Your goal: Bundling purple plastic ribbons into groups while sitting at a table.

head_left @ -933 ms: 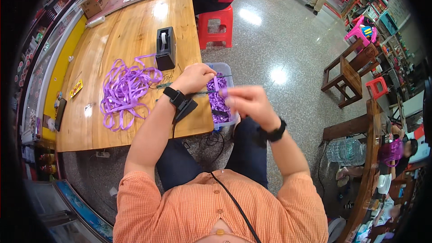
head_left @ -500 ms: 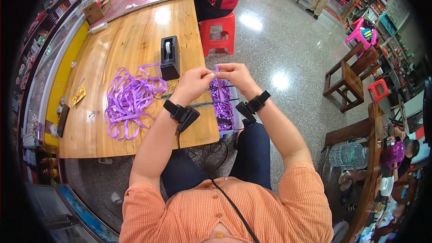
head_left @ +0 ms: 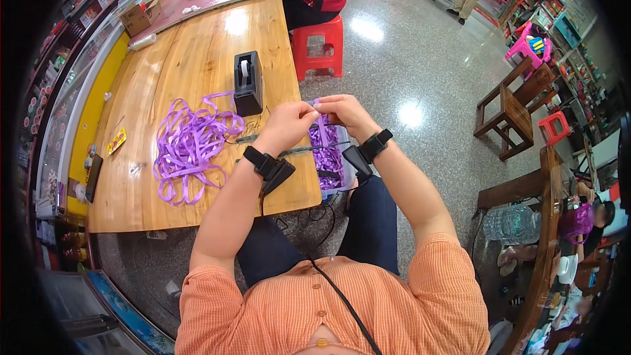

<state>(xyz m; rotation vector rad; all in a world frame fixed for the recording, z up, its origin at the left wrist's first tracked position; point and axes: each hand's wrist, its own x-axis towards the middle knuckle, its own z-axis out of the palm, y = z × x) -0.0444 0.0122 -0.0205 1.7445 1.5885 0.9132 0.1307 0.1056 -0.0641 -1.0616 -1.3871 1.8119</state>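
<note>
Two hands (head_left: 287,125) (head_left: 349,114) pinch purple ribbon (head_left: 321,129) near dark tabletop writing (head_left: 259,121).

Glossy purple ribbon (head_left: 187,151) lies toward the left of a honey-brown wooden table (head_left: 177,59) with streaky grain, between a yellow packet (head_left: 116,141) with touches of red near the left edge and a black tape dispenser (head_left: 248,98) with a white roll (head_left: 245,69) near the right edge. By the near right corner, a clear, faintly bluish tub (head_left: 336,190) carries shiny purple pieces (head_left: 327,156). The shirt (head_left: 276,302) is orange with a fine pale check, the trousers (head_left: 371,217) dark navy, the wrist straps (head_left: 377,144) black, the floor (head_left: 411,151) speckled grey.
</note>
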